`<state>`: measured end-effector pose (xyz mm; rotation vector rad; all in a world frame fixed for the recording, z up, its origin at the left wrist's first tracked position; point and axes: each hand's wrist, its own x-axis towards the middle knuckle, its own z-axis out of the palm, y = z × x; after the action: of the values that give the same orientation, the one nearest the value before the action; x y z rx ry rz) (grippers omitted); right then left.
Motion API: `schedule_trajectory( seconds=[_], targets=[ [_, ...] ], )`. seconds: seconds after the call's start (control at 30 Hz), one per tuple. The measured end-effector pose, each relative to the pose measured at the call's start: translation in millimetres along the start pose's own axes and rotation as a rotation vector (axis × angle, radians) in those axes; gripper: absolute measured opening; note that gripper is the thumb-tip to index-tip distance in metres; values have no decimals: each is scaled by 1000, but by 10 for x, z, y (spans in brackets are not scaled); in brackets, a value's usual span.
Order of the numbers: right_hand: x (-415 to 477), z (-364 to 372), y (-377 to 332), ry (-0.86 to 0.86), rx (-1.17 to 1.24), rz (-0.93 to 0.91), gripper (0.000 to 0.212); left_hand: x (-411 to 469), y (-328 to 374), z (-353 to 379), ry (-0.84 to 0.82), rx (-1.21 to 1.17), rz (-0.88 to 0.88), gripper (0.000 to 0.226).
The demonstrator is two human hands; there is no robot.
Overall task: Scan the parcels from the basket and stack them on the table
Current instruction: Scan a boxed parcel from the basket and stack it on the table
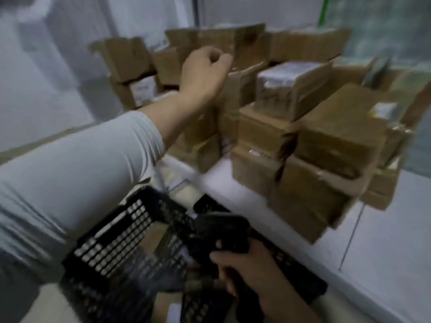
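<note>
Brown cardboard parcels [338,136] are stacked in several piles on the white table [224,180]. My left hand [205,71] is raised over the piles with its fingers curled, right at the top edge of an upright parcel [242,87]. Blur and the back of the hand hide whether the fingers pinch that edge. My right hand [242,269] grips a black handheld scanner [221,231] low in the view, above the black mesh basket [112,243]. Something brown, probably a parcel [151,238], shows inside the basket.
More parcels [130,66], some with white labels, are piled at the table's back against a pale wall. The basket stands on the floor at the table's near-left corner. A bare strip of table [384,252] runs along the right.
</note>
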<state>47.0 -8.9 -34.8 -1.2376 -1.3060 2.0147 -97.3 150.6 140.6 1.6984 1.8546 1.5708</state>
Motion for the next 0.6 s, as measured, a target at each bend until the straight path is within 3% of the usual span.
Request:
schedule_trajectory(
  seconds=[0.07,0.17,0.43,0.47,0.6],
  targets=[
    [41,71,121,89,59,80,16,-332,-477,-245,57,-26,-79,19],
    [109,202,336,87,-18,189,11,-933,-1291,-455,61,-40,-295,23],
    [724,513,540,102,-86,286,14,-2186,-3602,-467,-219,272,-899,10],
    [857,575,526,86,-96,300,14,-2280,-3844,-442,-278,330,-959,21],
    [1470,815,558,55,-142,341,12,-2455,-4637,-309,-426,451,-990,34]
  ],
)
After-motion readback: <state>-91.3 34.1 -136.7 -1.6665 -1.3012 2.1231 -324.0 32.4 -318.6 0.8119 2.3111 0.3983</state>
